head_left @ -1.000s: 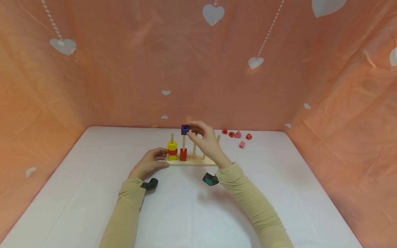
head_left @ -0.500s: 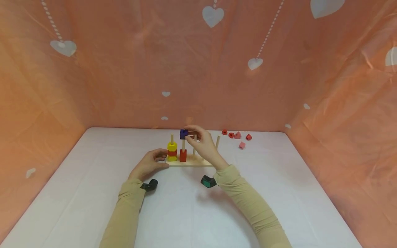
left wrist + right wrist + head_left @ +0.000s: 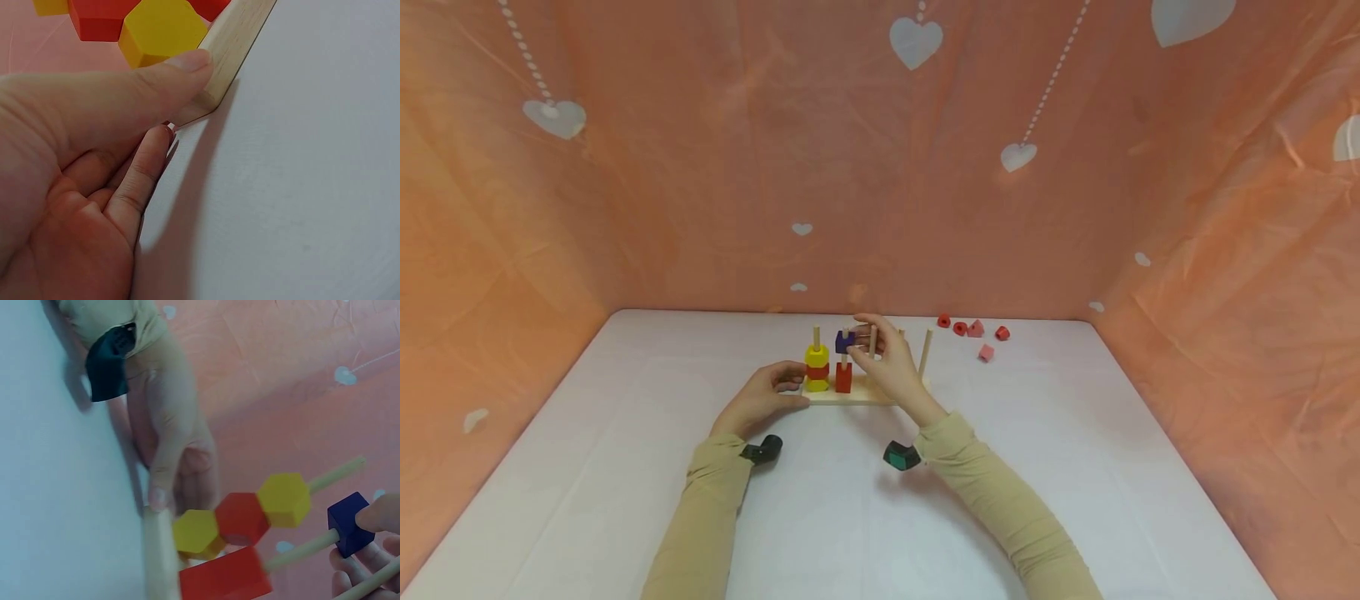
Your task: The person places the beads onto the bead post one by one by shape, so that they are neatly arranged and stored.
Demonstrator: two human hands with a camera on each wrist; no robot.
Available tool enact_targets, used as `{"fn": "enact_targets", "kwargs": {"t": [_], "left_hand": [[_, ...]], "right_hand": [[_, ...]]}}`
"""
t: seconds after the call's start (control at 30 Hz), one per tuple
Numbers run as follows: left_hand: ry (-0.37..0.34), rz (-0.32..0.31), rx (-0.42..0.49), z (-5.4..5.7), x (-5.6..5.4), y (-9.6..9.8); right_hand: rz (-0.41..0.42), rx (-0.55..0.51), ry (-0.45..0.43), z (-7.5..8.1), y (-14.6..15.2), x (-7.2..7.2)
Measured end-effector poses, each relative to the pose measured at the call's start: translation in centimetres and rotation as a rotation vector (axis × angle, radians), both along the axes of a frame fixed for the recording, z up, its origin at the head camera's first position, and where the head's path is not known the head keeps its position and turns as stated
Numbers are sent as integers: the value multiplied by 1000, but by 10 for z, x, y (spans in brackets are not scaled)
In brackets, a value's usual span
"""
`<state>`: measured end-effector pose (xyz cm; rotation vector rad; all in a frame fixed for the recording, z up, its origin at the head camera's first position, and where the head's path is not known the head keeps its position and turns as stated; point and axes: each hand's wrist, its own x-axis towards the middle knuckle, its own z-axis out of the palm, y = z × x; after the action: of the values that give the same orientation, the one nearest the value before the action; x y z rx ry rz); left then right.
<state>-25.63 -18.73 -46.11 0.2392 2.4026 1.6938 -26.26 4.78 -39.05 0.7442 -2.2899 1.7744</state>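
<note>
In the head view my right hand [image 3: 891,358] pinches a dark blue cube bead [image 3: 844,342] between thumb and fingers. The bead sits around the upper part of the second peg, whose tip pokes out above it. Lower on that peg is a red block [image 3: 844,379], with bare wood between the two. My left hand [image 3: 765,387] grips the left end of the wooden peg board [image 3: 850,398], thumb [image 3: 187,65] on its edge and fingers behind. Beside that hand, the first peg carries two yellow beads [image 3: 284,500] with a red bead [image 3: 242,519] between them.
Further right on the board stand more bare pegs [image 3: 926,354], partly behind my right hand. Several loose red beads [image 3: 1002,333] and pink beads [image 3: 987,353] lie at the back right of the white table [image 3: 820,525]. An orange curtain [image 3: 715,167] encloses the back and sides.
My right hand has come down with the blue cube bead, from above the second peg to around its upper part. The left hand stays at the board's end.
</note>
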Motion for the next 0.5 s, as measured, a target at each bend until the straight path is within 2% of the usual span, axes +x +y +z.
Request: {"fn": "enact_targets", "kwargs": {"t": [0.23, 0.3, 0.47, 0.5], "left_hand": [[-2, 2, -5, -1, 0, 0], [-1, 5, -6, -2, 1, 0], [6, 6, -11, -1, 1, 0], [7, 7, -11, -1, 2, 0]], "right_hand": [[-13, 12, -85, -19, -1, -1], [-3, 20, -106, -19, -1, 2], [2, 23, -121, -28, -1, 3], [-7, 25, -119, -34, -2, 0]]}}
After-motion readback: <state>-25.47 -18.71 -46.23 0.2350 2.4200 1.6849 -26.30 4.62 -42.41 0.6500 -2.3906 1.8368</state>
